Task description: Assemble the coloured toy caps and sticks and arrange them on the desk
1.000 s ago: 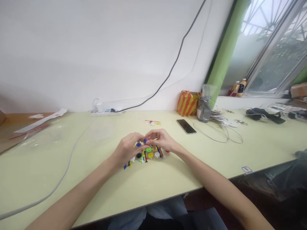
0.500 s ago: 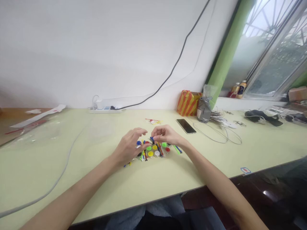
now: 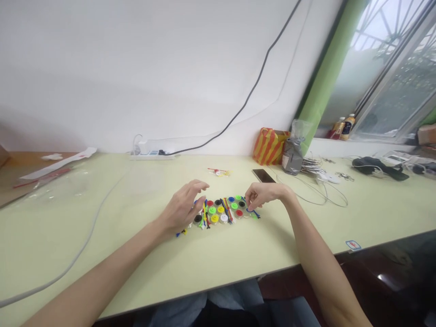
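Observation:
Small round pieces with coloured tops on clear bases stand in rows on the table, among them a yellow-topped piece (image 3: 214,219), a white-topped piece (image 3: 224,218) and a red-topped piece (image 3: 239,213). Bundles of thin coloured plastic sticks (image 3: 227,211) lie between the groups. My left hand (image 3: 184,203) hovers at the row's left end, thumb and fingers apart, holding nothing and covering some pieces. At the right end my right hand (image 3: 261,195) has its fingers pinched on a small blue piece (image 3: 250,210), low over the row and partly hidden by the fingertips.
A phone (image 3: 263,175) lies behind my right hand. Several red, white and yellow bits (image 3: 218,172) lie farther back. A striped bag (image 3: 270,146) and a grey package (image 3: 292,156) stand by the wall, near a power strip (image 3: 148,156). A cable (image 3: 90,243) crosses the left side.
My right hand has moved right with the small blue piece, from the middle of the row to its right end, and lowered. My left hand has stayed nearly in place.

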Tool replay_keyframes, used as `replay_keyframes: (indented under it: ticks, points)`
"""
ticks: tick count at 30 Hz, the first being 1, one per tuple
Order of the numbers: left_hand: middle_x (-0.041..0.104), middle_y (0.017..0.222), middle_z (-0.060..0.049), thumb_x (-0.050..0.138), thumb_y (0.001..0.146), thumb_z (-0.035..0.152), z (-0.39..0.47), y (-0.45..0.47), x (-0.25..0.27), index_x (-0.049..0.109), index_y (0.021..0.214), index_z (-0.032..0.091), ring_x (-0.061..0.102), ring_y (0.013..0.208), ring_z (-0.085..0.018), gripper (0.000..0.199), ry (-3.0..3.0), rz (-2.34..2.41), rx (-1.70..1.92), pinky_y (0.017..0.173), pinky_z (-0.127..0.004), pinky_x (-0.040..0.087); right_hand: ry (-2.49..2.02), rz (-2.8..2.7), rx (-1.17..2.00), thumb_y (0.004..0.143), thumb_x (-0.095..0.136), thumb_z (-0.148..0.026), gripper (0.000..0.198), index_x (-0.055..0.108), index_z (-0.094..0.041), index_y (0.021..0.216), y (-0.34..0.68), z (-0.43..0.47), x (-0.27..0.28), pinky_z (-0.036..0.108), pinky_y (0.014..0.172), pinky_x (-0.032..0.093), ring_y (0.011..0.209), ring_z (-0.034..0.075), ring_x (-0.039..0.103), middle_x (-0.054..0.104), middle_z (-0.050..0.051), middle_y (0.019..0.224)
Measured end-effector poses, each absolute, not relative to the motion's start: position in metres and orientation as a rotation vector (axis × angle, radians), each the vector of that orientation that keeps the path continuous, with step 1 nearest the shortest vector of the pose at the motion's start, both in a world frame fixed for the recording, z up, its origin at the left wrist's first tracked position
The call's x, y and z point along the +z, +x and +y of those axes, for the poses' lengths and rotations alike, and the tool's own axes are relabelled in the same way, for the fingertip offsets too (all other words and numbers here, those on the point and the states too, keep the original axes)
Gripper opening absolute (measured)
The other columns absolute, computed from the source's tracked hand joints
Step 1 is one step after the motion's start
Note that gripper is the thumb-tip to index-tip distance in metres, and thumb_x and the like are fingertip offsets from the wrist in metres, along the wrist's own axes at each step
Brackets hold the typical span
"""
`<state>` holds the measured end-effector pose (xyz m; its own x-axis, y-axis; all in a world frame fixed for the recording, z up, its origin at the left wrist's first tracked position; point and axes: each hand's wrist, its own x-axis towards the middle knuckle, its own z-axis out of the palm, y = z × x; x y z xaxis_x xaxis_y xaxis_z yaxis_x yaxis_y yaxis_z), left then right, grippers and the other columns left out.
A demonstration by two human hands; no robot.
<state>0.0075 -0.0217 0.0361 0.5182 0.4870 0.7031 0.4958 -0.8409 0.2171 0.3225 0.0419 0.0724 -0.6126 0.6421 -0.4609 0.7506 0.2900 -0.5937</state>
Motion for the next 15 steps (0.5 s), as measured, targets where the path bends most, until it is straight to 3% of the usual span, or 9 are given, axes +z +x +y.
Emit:
replay_keyframes:
  ticks: [9,12,15]
  points:
    - [0.058,0.112,-0.009,0.039,0.102,0.021,-0.02,0.007,0.035,0.046,0.124,0.021,0.056,0.094,-0.019,0.023,-2.753,-0.914,-1.245,0.086,-0.035,0.049,1.37,2.445,-1.165,0.064,0.083,-0.047,0.037,0.071,-0.015,0.077,0.316,0.043,0.069,0.026,0.055,0.034,0.059,0.013,0.052,0.062,0.0,0.061]
    - [0.059,0.112,-0.009,0.04,0.101,0.021,-0.02,0.006,0.035,0.047,0.124,0.021,0.057,0.095,-0.019,0.024,-2.738,-0.911,-1.25,0.086,-0.035,0.05,1.426,2.585,-1.134,0.076,0.075,-0.053,0.039,0.066,-0.015,0.074,0.317,0.047,0.064,0.026,0.054,0.034,0.055,0.012,0.049,0.058,-0.001,0.057]
    - [0.06,0.113,-0.01,0.04,0.101,0.02,-0.02,0.006,0.035,0.047,0.124,0.021,0.059,0.101,-0.02,0.025,-2.717,-0.913,-1.242,0.087,-0.035,0.05,1.659,2.821,-0.922,0.09,0.059,-0.048,0.035,0.064,-0.016,0.076,0.313,0.055,0.055,0.026,0.055,0.034,0.056,0.013,0.05,0.06,0.002,0.062]
